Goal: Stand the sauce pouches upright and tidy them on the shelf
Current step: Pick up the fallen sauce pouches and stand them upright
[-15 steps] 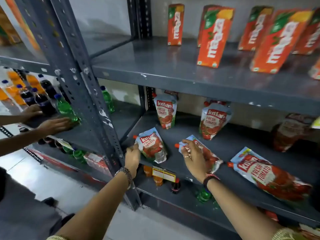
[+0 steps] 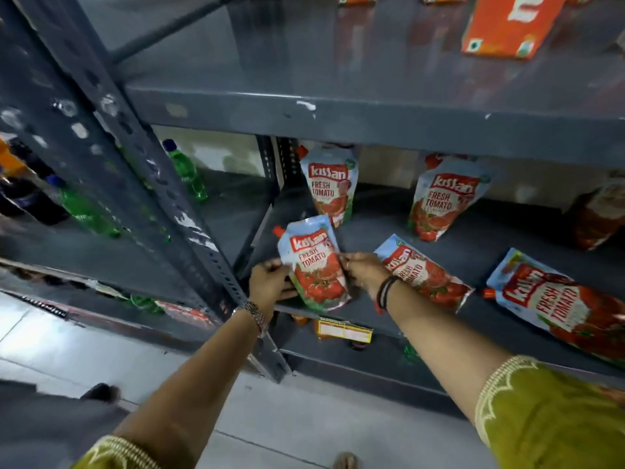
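Note:
Red and pale-blue tomato sauce pouches sit on the grey middle shelf (image 2: pixel 473 238). My left hand (image 2: pixel 269 282) and my right hand (image 2: pixel 363 270) both grip one pouch (image 2: pixel 314 265) by its sides, holding it nearly upright at the shelf's front left corner. Just right of it a second pouch (image 2: pixel 426 275) lies flat, and a third pouch (image 2: pixel 554 306) lies flat further right. Two pouches stand at the back, one on the left (image 2: pixel 331 187) and one in the middle (image 2: pixel 443 198). A darker pouch (image 2: pixel 598 218) stands at the far right, blurred.
A perforated grey upright post (image 2: pixel 145 184) rises left of my hands. The shelf above (image 2: pixel 338 79) carries orange juice cartons (image 2: pixel 510 25). Green bottles (image 2: pixel 186 170) stand in the neighbouring bay. A yellow price tag (image 2: pixel 343 330) hangs on the shelf's front edge.
My right hand left the flat second pouch and joined my left hand on the left pouch, which now stands more upright. The camera has moved closer to the shelf.

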`<state>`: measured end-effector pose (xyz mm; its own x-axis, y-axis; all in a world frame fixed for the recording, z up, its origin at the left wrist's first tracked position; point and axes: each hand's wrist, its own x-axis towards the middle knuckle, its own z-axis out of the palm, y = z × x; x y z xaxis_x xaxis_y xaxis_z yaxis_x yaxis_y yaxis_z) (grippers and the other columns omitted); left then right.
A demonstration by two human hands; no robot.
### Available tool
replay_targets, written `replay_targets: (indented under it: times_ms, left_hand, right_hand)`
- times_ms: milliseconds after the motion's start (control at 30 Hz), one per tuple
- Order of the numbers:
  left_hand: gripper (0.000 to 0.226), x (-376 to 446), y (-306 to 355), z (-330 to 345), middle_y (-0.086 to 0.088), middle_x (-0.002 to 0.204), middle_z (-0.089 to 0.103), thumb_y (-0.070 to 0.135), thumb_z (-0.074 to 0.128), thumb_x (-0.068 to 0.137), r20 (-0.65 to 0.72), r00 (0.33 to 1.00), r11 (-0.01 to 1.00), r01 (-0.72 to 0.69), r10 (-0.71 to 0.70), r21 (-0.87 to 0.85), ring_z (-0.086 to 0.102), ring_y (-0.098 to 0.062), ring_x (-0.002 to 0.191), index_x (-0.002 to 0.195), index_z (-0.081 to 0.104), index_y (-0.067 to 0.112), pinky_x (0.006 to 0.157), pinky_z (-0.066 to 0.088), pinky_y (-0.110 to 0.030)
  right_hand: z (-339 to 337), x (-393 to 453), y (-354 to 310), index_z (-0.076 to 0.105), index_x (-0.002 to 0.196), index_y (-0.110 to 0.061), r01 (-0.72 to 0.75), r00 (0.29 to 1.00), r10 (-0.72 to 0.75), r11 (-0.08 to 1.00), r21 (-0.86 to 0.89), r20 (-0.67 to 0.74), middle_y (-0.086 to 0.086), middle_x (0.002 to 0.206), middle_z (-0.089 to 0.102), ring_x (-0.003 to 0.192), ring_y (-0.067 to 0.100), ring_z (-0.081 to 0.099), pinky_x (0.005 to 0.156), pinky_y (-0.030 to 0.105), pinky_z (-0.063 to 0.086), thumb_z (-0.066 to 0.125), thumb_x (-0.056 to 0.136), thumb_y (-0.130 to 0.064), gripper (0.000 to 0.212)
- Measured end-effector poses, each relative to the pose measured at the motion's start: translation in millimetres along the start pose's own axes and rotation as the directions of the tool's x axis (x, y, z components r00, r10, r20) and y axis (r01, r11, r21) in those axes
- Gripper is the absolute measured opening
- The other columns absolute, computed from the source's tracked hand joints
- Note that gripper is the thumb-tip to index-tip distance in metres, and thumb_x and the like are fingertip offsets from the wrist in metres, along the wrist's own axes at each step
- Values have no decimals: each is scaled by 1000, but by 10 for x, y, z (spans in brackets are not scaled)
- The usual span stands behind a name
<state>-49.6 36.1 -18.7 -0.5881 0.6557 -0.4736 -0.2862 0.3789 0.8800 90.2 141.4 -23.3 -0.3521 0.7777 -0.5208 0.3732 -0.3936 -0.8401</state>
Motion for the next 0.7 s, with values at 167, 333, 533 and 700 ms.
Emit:
replay_targets:
  times_ms: [167,333,533,700]
  left_hand:
    - [6,97,404,189,-13,97,66,11,54,91,-13,974,974,-225,224,-21,64,-25,78,97,57,11,55,57,-24]
    - [22,410,485,334,-1,83,63,10,55,89,-23,927,927,-374,375,31,58,-22,87,76,59,27,92,52,-46]
    - [19,498,286,410,-8,112,63,10,54,90,-43,932,933,-359,359,14,59,-20,107,108,61,12,100,48,-44]
    - [22,161,-106,562,-9,95,61,10,46,94,-54,997,995,-53,49,-87,59,-15,76,113,55,4,71,54,-30]
  right_hand:
    - [-170,-5,-309,59,60,-21,205,966,-197,978,31,-166,14,80,64,77,24,62,75,47,57,58,79,1,29]
    - [-257,314,-306,56,57,-24,274,897,-322,943,-191,-304,9,77,70,88,33,69,81,53,56,67,71,-16,19]
    - [-346,79,-318,65,100,-3,310,908,-363,918,-247,-211,19,102,71,92,24,65,93,41,53,61,81,1,20]
    - [-994,-64,-64,54,127,-11,33,917,-278,769,-639,-287,15,129,61,119,34,56,101,41,46,50,87,-18,41]
